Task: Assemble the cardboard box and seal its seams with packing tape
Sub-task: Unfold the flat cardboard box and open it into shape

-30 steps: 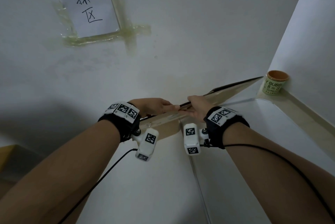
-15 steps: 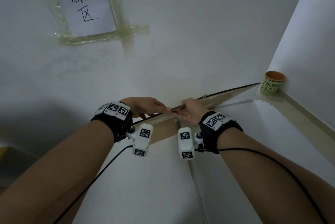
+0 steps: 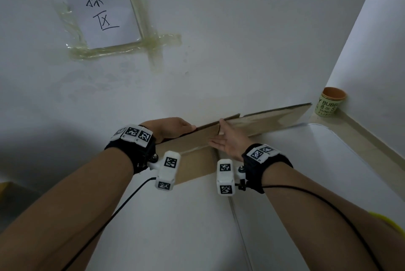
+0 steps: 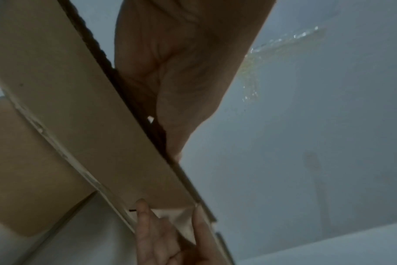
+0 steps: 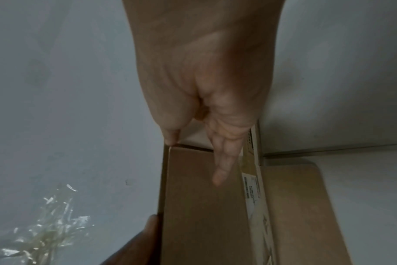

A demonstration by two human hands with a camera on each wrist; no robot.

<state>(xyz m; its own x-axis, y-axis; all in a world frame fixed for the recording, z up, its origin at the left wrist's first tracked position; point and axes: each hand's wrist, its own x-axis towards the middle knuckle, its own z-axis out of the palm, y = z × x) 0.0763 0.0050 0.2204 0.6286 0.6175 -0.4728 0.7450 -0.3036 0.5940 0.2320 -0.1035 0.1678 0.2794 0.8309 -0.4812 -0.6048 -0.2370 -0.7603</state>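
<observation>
A flattened brown cardboard box (image 3: 274, 119) stands on edge on the white table (image 3: 186, 238), leaning against the wall. My left hand (image 3: 171, 127) grips its top edge at the left end, fingers reaching behind the flap (image 4: 79, 116); the palm (image 4: 181, 80) shows behind the cardboard. My right hand (image 3: 225, 141) lies flat on the front face (image 5: 204, 215), fingers (image 5: 222, 166) straight, thumb tip at the cut between two flaps. No tape roll is in view.
A green paper cup (image 3: 331, 104) stands on the ledge at the right, past the box's far end. A paper sign (image 3: 103, 3) is taped to the wall above. A seam (image 3: 238, 227) runs across the table towards me. Something yellow (image 3: 390, 224) shows by my right arm.
The near flap has swung towards me, so its front face now shows. My right hand went from holding the top edge to lying flat on the face. My left hand stays on the top edge.
</observation>
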